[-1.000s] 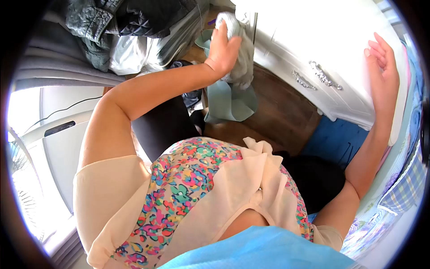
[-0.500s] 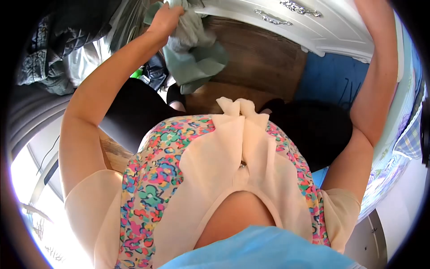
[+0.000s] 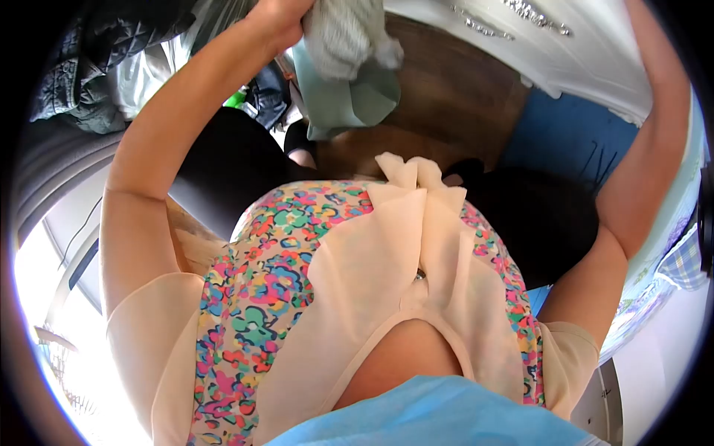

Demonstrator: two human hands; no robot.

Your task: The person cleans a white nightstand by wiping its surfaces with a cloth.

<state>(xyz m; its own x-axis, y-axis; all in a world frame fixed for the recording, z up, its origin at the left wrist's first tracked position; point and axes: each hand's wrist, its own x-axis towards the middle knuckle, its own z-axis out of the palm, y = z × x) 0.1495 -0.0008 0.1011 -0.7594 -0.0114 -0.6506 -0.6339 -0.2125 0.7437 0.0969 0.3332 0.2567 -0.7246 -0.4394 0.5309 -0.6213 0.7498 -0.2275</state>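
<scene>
At the top edge, my left hand [image 3: 281,16] is partly cut off by the frame, beside a grey-white cloth [image 3: 343,37] that hangs down from it. The fingers are mostly out of sight, but the cloth hangs as if gripped. Behind and below the cloth is a pale green fabric item [image 3: 348,100], above the wooden floor. My right forearm [image 3: 666,97] reaches up along the right side, past the white drawer unit [image 3: 587,56]; the right hand itself is beyond the top edge.
Dark quilted jackets [image 3: 82,67] and clear plastic bags [image 3: 141,78] lie at the upper left. A blue flat surface [image 3: 565,137] is below the drawers. A bed with patterned bedding [image 3: 647,316] stands at the right. My legs [image 3: 223,167] are spread above the floor.
The view has shifted downward and the drawer handles sit higher. My left hand and the cloth have moved toward the top edge. My right hand has left the view.
</scene>
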